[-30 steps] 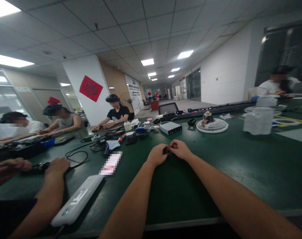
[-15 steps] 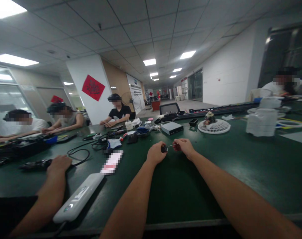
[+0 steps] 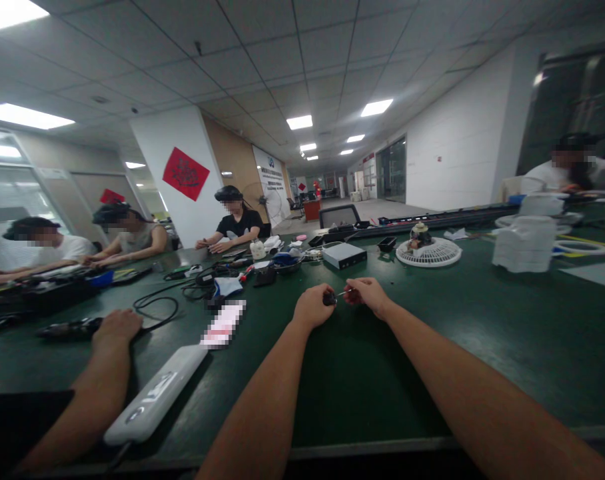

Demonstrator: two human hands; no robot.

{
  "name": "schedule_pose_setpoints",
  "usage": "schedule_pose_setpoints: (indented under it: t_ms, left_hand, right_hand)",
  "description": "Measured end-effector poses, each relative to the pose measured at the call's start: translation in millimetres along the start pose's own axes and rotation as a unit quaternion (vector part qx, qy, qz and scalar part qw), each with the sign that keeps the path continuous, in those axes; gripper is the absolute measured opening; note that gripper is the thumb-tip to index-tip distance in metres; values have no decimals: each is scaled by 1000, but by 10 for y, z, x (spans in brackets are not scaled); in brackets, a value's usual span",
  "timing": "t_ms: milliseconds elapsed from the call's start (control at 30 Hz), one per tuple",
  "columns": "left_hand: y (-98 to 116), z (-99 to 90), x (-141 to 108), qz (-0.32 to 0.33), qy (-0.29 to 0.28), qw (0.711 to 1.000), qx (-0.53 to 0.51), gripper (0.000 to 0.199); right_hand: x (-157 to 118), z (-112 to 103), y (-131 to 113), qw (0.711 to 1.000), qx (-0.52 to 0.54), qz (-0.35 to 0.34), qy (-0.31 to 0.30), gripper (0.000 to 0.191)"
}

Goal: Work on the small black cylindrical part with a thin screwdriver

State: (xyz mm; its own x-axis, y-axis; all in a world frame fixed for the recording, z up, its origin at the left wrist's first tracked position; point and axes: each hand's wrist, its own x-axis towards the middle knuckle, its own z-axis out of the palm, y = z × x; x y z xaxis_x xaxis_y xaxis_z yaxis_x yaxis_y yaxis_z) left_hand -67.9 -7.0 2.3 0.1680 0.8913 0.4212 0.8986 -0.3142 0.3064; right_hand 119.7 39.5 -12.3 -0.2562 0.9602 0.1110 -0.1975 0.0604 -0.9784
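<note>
Over the green table, my left hand (image 3: 312, 307) is closed around a small dark, rounded part (image 3: 328, 298), mostly covered by the fingers. Just to its right, my right hand (image 3: 368, 295) pinches a thin metal rod (image 3: 343, 293) that points left at the dark part. The rod's tip meets or nearly meets that part; contact is too small to make out. Whatever end of the rod lies inside my right fingers is hidden. A grey box-shaped device (image 3: 344, 255) sits a little beyond both hands.
A white fan grille with a motor (image 3: 428, 252) lies right of the box. White plastic housings (image 3: 523, 241) stand farther right. On the left are a white power strip (image 3: 155, 393), a black cable (image 3: 157, 307) and a co-worker's hand (image 3: 117, 327) at a dark tool. Other people sit around the table.
Both my hands stay almost in place, the rod still between them. The view has shifted very slightly. Across the table, a co-worker's hands have moved a little.
</note>
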Motion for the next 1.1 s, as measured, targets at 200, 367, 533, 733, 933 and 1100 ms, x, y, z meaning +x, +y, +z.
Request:
schedule_pose_setpoints:
  t_ms: [200, 367, 533, 733, 933, 1100]
  left_hand:
    - [24, -4, 3, -1, -7, 1000, -5, 30]
    - [3, 1, 2, 12, -5, 1000, -5, 29]
    - [-24, 6, 1, 7, -3, 1000, 3, 31]
    - [-3, 10, 2, -10, 2, 1000, 9, 30]
    - [-18, -13, 0, -40, -3, 999, 9, 31]
    - [-27, -5, 3, -41, 4, 999, 15, 30]
  right_hand:
    - [37, -2, 13, 998, -39, -10, 53, 36]
    - [14, 2, -13, 999, -13, -18, 26, 28]
    - [-10, 8, -7, 999, -29, 0, -18, 34]
    - [38, 5, 19, 995, -58, -46, 61, 39]
    - [70, -79, 9, 985, -108, -95, 101, 42]
    - [56, -115, 8, 903, -396, -166, 11, 15]
